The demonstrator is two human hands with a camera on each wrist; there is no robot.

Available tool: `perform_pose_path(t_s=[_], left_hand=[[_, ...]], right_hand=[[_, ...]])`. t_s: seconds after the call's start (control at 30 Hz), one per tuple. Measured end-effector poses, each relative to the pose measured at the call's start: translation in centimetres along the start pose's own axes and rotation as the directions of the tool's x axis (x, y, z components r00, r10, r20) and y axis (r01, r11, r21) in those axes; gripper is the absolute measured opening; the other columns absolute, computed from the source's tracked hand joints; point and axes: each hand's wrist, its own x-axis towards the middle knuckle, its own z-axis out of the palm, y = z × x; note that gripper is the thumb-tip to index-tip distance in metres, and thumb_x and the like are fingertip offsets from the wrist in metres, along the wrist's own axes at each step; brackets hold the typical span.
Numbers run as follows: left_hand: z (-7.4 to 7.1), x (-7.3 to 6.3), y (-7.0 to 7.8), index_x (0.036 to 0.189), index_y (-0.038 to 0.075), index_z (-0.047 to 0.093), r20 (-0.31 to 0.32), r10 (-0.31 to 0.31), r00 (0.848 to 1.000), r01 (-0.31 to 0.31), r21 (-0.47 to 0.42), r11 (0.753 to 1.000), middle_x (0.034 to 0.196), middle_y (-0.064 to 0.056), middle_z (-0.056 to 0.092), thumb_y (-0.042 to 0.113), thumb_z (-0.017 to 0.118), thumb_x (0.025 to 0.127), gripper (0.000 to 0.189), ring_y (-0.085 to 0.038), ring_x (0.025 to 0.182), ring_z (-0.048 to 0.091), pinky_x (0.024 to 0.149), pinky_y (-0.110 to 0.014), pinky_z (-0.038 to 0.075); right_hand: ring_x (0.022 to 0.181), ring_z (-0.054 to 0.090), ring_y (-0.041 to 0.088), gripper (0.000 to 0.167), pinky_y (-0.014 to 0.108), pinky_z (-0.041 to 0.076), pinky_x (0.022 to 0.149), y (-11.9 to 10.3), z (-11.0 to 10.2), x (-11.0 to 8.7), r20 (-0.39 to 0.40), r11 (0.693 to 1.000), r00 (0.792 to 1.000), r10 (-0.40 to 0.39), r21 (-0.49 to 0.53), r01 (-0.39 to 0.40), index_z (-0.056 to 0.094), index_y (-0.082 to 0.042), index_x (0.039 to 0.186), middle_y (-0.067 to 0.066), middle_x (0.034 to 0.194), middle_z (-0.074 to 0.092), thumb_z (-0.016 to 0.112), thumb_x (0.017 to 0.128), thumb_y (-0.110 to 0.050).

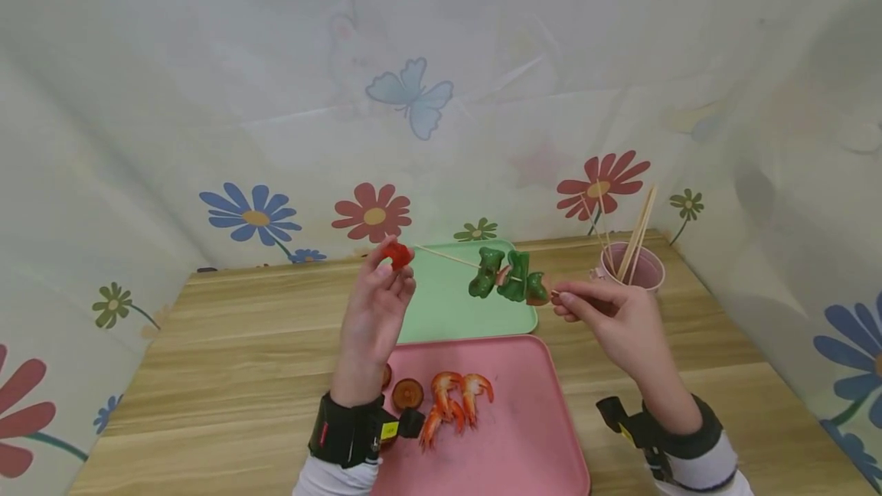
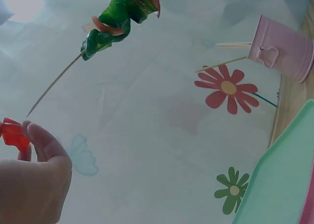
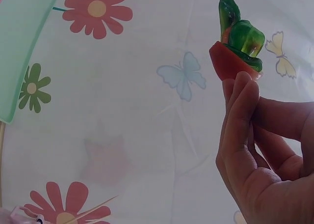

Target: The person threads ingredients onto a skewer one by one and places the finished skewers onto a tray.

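Observation:
My left hand (image 1: pixel 372 320) is raised and pinches a glossy red pepper piece (image 1: pixel 398 255) between thumb and fingers. To its right, my right hand (image 1: pixel 623 324) pinches the blunt end of a thin wooden skewer (image 1: pixel 448 256). Threaded on the skewer are several green pepper pieces (image 1: pixel 513 279) with pinkish-orange pieces (image 3: pixel 230 63) among them. The bare pointed end slants toward the left hand. In the left wrist view, the skewer's tip (image 2: pixel 29 114) is just above the left fingertips, close beside the red piece.
A pink tray (image 1: pixel 524 419) lies in front, holding several shrimp (image 1: pixel 475 396) and round brown pieces (image 1: pixel 407 394) at its left. Behind it is a light green tray (image 1: pixel 448 308). At the back right stands a pink bucket (image 1: pixel 649 272) of wooden skewers. A floral curtain (image 1: pixel 482 174) surrounds the wooden table (image 1: pixel 241 358).

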Motion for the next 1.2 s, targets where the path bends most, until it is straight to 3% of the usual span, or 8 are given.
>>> perform_pose_path(t_s=[0.2,0.53,1.2], left_hand=[[0.13,-0.03,-0.11,0.124,0.013,0.058,-0.033,0.012,0.999,-0.008,0.114,0.993,0.11,-0.006,0.06,0.012,0.047,0.095,0.031,-0.017,0.095,0.061,0.085,-0.023,0.052],[0.28,-0.05,0.04,0.12,0.011,0.061,-0.12,0.024,0.993,-0.009,0.129,0.992,0.106,-0.005,0.06,0.018,0.049,0.096,0.028,-0.017,0.092,0.059,0.082,-0.023,0.051],[0.01,0.14,0.18,0.12,0.011,0.06,-0.076,-0.036,0.996,0.042,0.089,0.995,0.097,-0.002,0.056,0.022,0.045,0.096,0.031,-0.015,0.087,0.053,0.08,-0.022,0.047]], right_hand=[[0.073,0.068,0.002,0.02,0.026,0.057,0.064,0.03,-0.09,0.07,0.007,1.0,1.0,0.006,0.006,-0.006,0.068,0.009,0.105,0.025,0.093,0.069,0.063,0.087,0.004],[0.072,0.068,0.003,0.019,0.027,0.057,0.064,0.0,0.04,0.0,0.026,1.0,1.0,0.014,-0.002,-0.014,0.069,0.008,0.105,0.023,0.091,0.07,0.063,0.087,0.002],[0.073,0.068,0.003,0.019,0.026,0.057,0.065,-0.22,0.11,-0.05,0.045,1.0,0.999,0.026,0.003,-0.026,0.068,0.009,0.104,0.024,0.092,0.069,0.063,0.087,0.003]])
